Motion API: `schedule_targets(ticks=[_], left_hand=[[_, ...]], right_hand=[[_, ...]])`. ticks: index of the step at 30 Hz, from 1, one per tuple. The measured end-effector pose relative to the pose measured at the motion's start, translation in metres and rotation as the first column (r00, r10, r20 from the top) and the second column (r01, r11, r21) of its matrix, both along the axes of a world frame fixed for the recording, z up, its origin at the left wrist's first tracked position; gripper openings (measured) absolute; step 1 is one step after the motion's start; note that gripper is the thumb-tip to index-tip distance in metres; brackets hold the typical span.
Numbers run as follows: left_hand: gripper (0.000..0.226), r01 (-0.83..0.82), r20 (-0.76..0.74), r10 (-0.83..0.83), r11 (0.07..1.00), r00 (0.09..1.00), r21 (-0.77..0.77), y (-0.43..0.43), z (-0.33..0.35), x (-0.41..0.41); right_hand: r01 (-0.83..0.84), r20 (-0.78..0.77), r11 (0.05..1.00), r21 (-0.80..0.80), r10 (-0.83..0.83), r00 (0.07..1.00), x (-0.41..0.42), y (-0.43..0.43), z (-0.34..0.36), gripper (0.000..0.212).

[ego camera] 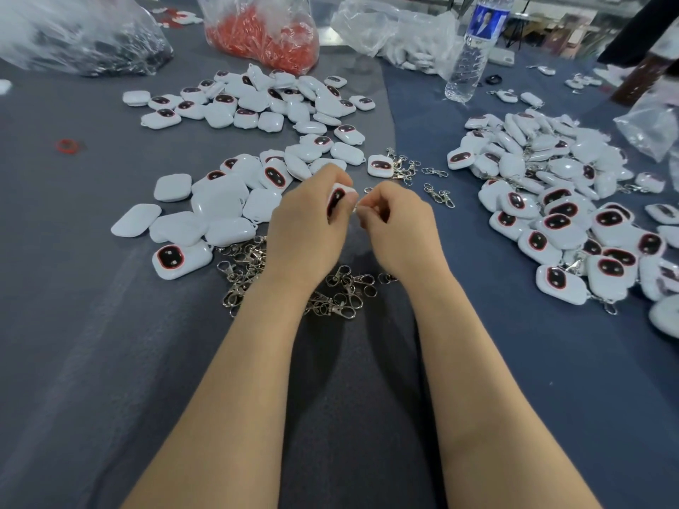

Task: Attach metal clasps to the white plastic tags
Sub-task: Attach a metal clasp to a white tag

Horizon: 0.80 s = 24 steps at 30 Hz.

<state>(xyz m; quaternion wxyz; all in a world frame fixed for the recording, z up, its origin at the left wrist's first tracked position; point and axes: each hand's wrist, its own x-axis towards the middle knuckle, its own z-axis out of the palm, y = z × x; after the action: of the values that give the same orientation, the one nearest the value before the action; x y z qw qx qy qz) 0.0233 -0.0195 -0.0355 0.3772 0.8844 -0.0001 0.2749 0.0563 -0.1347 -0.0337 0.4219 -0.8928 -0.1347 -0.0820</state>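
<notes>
head view: the left hand (308, 218) grips a white tag (337, 198) upright above the grey cloth (92, 325), its long axis running away from the person. the right hand (398, 224) touches its right edge, fingers pinched, the clasp hidden. loose clasps (345, 288) lie below both wrists.

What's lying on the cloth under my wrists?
A loose heap of metal clasps lies on the grey cloth, visible beside the left hand and between it and the right hand. Any clasps directly under the wrists are covered.
</notes>
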Motion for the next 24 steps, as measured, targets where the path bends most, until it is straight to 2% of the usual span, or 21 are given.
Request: schedule_targets(ticks=[2,3,5,6,7,8,10,12,14,18,20,21,22,23,24], left_hand=[[0.012,0.003,0.024,-0.004,0.999,1.000,0.034,-0.002,-0.002,0.000],[0.011,-0.003,0.030,0.003,1.000,1.000,-0.008,-0.002,-0.003,0.002],[0.008,-0.041,0.000,0.042,0.973,0.999,-0.226,-0.002,-0.002,0.006],[0.006,-0.063,-0.045,0.049,0.922,0.998,-0.382,-0.002,-0.001,0.009],[0.006,-0.079,-0.100,0.027,0.826,0.995,-0.558,-0.002,-0.001,0.011],[0.008,-0.095,-0.155,-0.028,0.680,0.988,-0.727,-0.002,-0.001,0.012],[0.011,-0.114,-0.195,-0.194,0.365,0.961,-0.924,-0.001,0.000,0.012],[0.016,-0.104,-0.142,-0.319,0.135,0.937,-0.985,0.001,0.003,0.011],[0.022,-0.110,-0.080,-0.403,-0.051,0.912,-0.993,0.004,0.005,0.011],[0.024,-0.189,0.001,-0.533,-0.303,0.846,-0.934,0.006,0.006,0.010],[0.023,-0.200,0.006,-0.529,-0.330,0.848,-0.922,0.006,0.006,0.010],[0.022,-0.189,-0.019,-0.505,-0.287,0.863,-0.939,0.005,0.006,0.010],[0.020,-0.166,-0.065,-0.460,-0.182,0.885,-0.969,0.003,0.006,0.010],[0.017,-0.139,-0.125,-0.385,-0.008,0.914,-0.990,0.002,0.006,0.010],[0.014,-0.117,-0.174,-0.280,0.208,0.944,-0.971,0.000,0.005,0.010]], right_hand=[[0.009,0.001,1.000,0.001,-0.009,1.000,0.000,-0.001,-0.001,0.013],[0.012,0.003,0.999,0.035,-0.012,1.000,0.001,0.000,0.000,0.013],[0.008,-0.007,0.989,0.148,-0.008,1.000,0.002,0.002,0.001,0.011],[0.000,-0.022,0.977,0.211,0.005,1.000,0.002,0.004,0.001,0.010],[-0.009,-0.044,0.963,0.268,0.022,0.999,0.002,0.005,0.002,0.010],[-0.017,-0.064,0.951,0.308,0.039,0.997,0.002,0.006,0.003,0.011],[-0.029,-0.076,0.946,0.322,0.057,0.995,0.001,0.007,0.003,0.011],[-0.046,-0.063,0.949,0.310,0.069,0.996,0.000,0.008,0.003,0.011],[-0.056,-0.041,0.938,0.341,0.075,0.996,-0.001,0.010,0.004,0.012],[-0.021,0.044,0.936,0.353,0.005,0.999,-0.005,0.012,0.004,0.011],[0.001,0.079,0.942,0.335,-0.030,0.996,-0.006,0.013,0.003,0.012],[0.010,0.087,0.949,0.314,-0.039,0.995,-0.006,0.013,0.003,0.011],[0.018,0.095,0.960,0.278,-0.046,0.994,-0.006,0.013,0.002,0.010],[0.024,0.105,0.972,0.233,-0.050,0.993,-0.005,0.012,0.002,0.010],[0.028,0.117,0.981,0.191,-0.051,0.992,-0.004,0.012,0.001,0.010]])
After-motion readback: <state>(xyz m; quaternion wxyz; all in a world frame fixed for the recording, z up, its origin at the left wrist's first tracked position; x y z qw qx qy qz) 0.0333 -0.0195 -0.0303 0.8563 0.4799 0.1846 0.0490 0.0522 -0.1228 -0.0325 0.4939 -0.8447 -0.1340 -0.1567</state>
